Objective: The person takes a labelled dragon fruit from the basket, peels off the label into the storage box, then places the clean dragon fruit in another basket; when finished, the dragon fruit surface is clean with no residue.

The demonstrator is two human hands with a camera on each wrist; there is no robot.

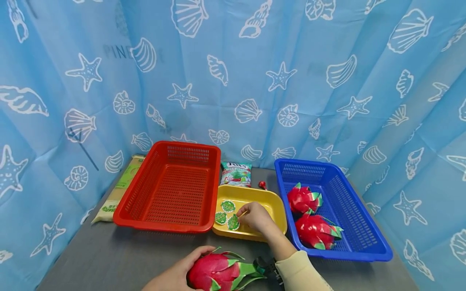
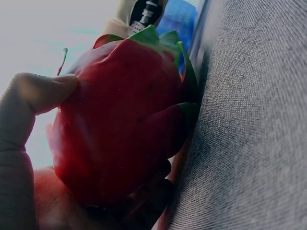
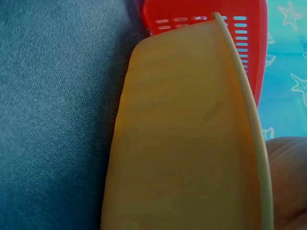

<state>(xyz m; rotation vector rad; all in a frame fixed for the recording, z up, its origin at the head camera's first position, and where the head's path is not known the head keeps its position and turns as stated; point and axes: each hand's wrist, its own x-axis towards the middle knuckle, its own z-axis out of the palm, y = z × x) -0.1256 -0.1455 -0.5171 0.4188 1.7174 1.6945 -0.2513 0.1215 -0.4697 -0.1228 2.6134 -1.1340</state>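
A red dragon fruit (image 1: 214,270) with green-tipped scales lies at the table's front, and my left hand (image 1: 178,273) grips it. In the left wrist view the thumb presses one side of the dragon fruit (image 2: 120,115) and the fingers curl beneath it. My right hand (image 1: 256,218) reaches into a shallow yellow tray (image 1: 271,198), fingers bent down beside a green-and-white sticker (image 1: 233,222). Whether the fingertips pinch that sticker cannot be made out. Two similar stickers lie near it, one a sticker (image 1: 228,206) farther back. The tray's wall (image 3: 182,124) hides the fingertips in the right wrist view.
Left of the tray stands a red basket (image 1: 167,228). On the right, a blue basket (image 1: 358,230) contains two dragon fruits (image 1: 314,231). Behind the tray are a candy bag (image 1: 236,174) and a small red item (image 1: 262,185). A yellow-green packet (image 1: 121,188) lies at far left.
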